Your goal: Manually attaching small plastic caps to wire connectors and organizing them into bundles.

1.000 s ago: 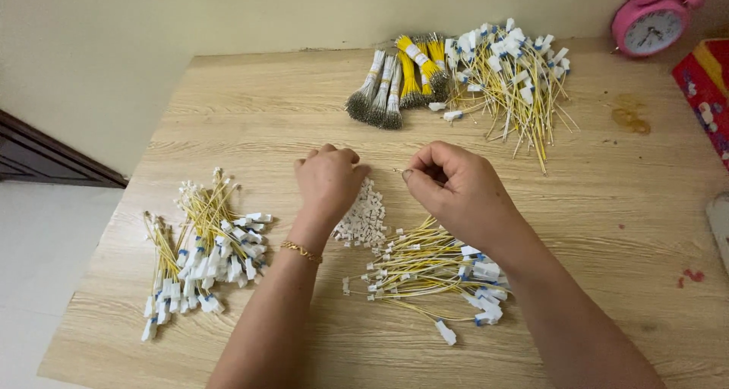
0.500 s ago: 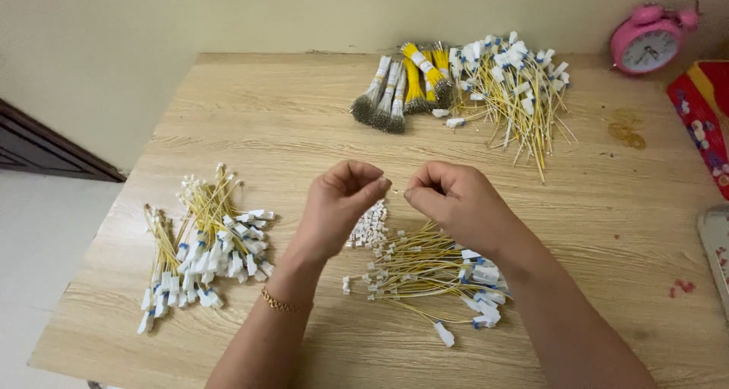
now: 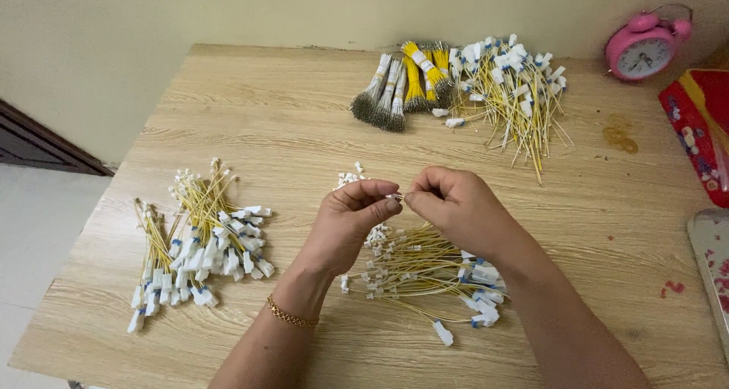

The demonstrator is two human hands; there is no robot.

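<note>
Where walls meet: wooden table (image 3: 266,116)

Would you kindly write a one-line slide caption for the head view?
Left hand and right hand pinch a small white connector above yellow wires on a wooden table.

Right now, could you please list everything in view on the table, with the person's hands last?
Light wooden table: one, fills the view.
Yellow wires with white connectors: three loose piles, left, under the hands, far right.
Banded bundles of grey and yellow wires: several, far centre.
Small white connector pieces: small heap, centre.
Pink alarm clock: one, far right corner.
Red packet: one, right edge.
Left hand: pinching something small, gold bracelet.
Right hand: pinching the same spot.
</note>
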